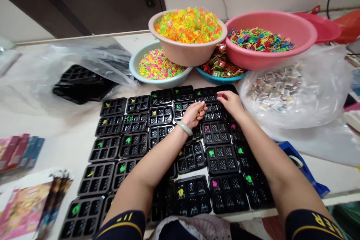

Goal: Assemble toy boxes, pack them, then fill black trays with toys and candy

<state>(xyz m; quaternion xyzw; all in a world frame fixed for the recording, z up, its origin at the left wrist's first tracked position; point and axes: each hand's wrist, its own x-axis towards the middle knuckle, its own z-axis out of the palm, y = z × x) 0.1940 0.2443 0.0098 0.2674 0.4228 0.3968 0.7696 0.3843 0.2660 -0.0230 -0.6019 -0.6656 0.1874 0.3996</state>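
My left hand (194, 114), with a pale bangle (185, 128) at the wrist, is closed around small plastic pieces; a bit of yellow (200, 112) shows between the fingers. Farther right, my right hand (230, 103) pinches a small pinkish-red plastic piece (219, 96) over a tray at the back right. Rows of black compartment trays (194, 156) lie beneath both hands. Many hold one small coloured piece in an upper-left pocket, such as a green one (211, 153), a pink one (215, 183) and a yellow one (180, 192). My forearms hide some trays.
Behind the trays stand a peach basin (187, 53), a pale blue basin (157, 79), a blue basin (222, 80) and a pink basin (270, 60), all with small items. A clear bag (303, 114) sits right, bagged black trays (80, 82) left. A blue tape dispenser (306, 174) lies near the right edge.
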